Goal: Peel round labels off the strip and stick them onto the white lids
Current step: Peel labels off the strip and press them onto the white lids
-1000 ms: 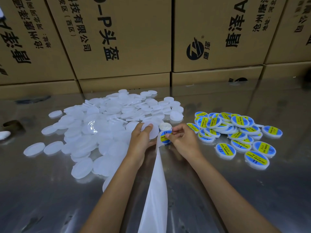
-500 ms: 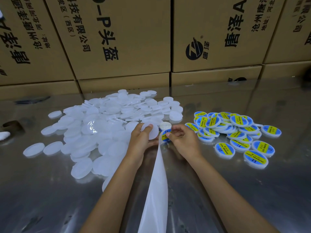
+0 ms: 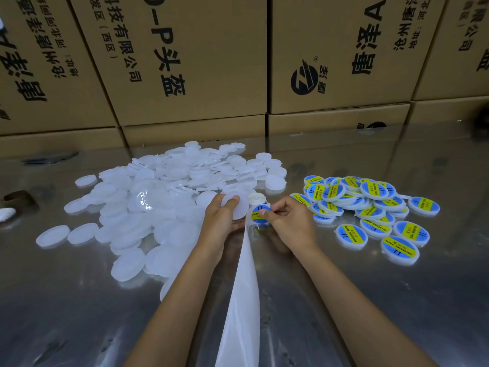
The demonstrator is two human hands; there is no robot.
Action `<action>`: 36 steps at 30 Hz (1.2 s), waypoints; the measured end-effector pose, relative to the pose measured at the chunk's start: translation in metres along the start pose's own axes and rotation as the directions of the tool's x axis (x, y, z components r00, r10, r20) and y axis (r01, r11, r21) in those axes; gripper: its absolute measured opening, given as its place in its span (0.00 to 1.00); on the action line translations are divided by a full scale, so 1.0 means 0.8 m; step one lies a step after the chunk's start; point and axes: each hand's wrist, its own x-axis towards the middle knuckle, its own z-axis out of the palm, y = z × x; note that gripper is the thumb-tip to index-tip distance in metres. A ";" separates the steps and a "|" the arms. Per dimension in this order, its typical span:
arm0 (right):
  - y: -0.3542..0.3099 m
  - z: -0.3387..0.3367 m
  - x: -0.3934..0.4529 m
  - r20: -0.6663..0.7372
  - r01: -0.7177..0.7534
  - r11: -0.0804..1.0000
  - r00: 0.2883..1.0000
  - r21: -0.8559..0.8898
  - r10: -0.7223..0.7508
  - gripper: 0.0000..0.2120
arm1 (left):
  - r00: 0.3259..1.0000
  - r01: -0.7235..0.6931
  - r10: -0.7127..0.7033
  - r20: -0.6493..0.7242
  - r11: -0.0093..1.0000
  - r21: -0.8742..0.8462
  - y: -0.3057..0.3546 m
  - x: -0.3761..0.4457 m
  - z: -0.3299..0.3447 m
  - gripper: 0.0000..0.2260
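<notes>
My left hand (image 3: 221, 221) holds a plain white lid (image 3: 236, 210) upright, thumb across its face. My right hand (image 3: 289, 222) pinches a round blue and yellow label (image 3: 259, 214) at the top of the white backing strip (image 3: 242, 300), which runs from between my hands down to the bottom edge. A small roll of labels (image 3: 256, 198) stands just behind the label. A big heap of unlabelled white lids (image 3: 158, 197) spreads to the left. Labelled lids (image 3: 367, 205) lie in a pile to the right.
Everything lies on a shiny metal table (image 3: 397, 300). Stacked cardboard boxes (image 3: 201, 56) with black print wall off the far side. A dark ring-shaped object (image 3: 19, 198) and a white thing (image 3: 6, 214) sit at the left edge.
The label has come further off the strip under my right fingers and shows more of its face. My left hand keeps the same lid in place.
</notes>
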 end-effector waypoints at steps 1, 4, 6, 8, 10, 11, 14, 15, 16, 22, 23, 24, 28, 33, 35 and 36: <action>0.000 -0.001 0.000 0.004 -0.011 1.000 1.000 0.006 0.011 0.13 | 1.000 0.000 0.000 -0.004 1.000 -0.002 0.000 0.000 0.000 0.19; -0.004 -0.003 -0.004 0.066 -0.056 0.997 0.996 0.044 0.053 0.14 | 1.000 -0.007 0.007 0.014 1.000 -0.022 0.000 -0.002 -0.002 0.16; -0.009 -0.007 -0.006 0.147 -0.085 0.995 0.986 0.044 0.078 0.12 | 0.999 0.002 0.000 0.041 0.999 -0.048 0.000 -0.003 -0.004 0.14; -0.016 -0.016 -0.012 0.287 -0.080 0.995 0.956 0.052 0.061 0.11 | 0.998 0.009 -0.005 0.062 0.997 -0.073 0.001 -0.005 -0.006 0.13; -0.025 -0.026 -0.019 0.446 -0.032 0.998 0.895 0.053 0.005 0.12 | 0.998 0.006 -0.001 0.067 0.997 -0.078 0.003 -0.005 -0.007 0.14; -0.028 -0.031 -0.021 0.498 -0.005 0.999 0.867 0.035 -0.013 0.12 | 0.998 0.002 0.002 0.065 0.998 -0.070 0.003 -0.004 -0.008 0.14; -0.036 -0.040 -0.024 0.499 -0.019 0.998 0.867 0.055 -0.011 0.11 | 0.999 -0.004 0.007 0.052 0.998 -0.064 0.005 -0.005 -0.010 0.16; -0.039 -0.043 -0.025 0.446 -0.056 0.994 0.895 0.094 0.008 0.11 | 0.998 -0.002 0.006 0.056 0.996 -0.087 0.005 -0.005 -0.009 0.16; -0.042 -0.045 -0.024 0.370 -0.077 0.987 0.929 0.142 0.019 0.11 | 0.999 0.003 0.003 0.050 0.994 -0.109 0.005 -0.004 -0.010 0.17; -0.057 -0.055 -0.018 0.200 -0.118 0.859 0.980 0.499 0.018 0.09 | 0.998 0.005 0.014 0.068 0.963 -0.270 0.015 -0.010 -0.010 0.12; -0.059 -0.054 -0.020 0.220 -0.125 0.847 0.976 0.517 0.010 0.08 | 0.995 -0.005 0.032 0.093 0.963 -0.270 0.018 -0.014 -0.009 0.13; -0.060 -0.052 -0.021 0.234 -0.124 0.849 0.972 0.513 0.001 0.08 | 0.991 -0.017 0.052 0.122 0.964 -0.267 0.020 -0.018 -0.008 0.14; -0.063 -0.041 -0.028 0.231 -0.086 0.877 0.972 0.473 -0.029 0.11 | 0.958 -0.052 0.122 0.261 0.964 -0.262 0.029 -0.032 -0.001 0.20; -0.066 -0.034 -0.032 0.181 -0.019 0.891 0.981 0.454 -0.071 0.13 | 0.924 0.067 0.082 0.373 0.926 -0.370 0.030 -0.038 0.004 0.16; -0.068 -0.032 -0.034 0.168 0.018 0.908 0.981 0.419 -0.097 0.13 | 0.916 0.081 0.071 0.394 0.931 -0.356 0.030 -0.039 0.006 0.16; -0.068 -0.031 -0.034 0.162 0.031 0.911 0.981 0.411 -0.107 0.13 | 0.913 0.081 0.069 0.403 0.936 -0.344 0.030 -0.040 0.007 0.16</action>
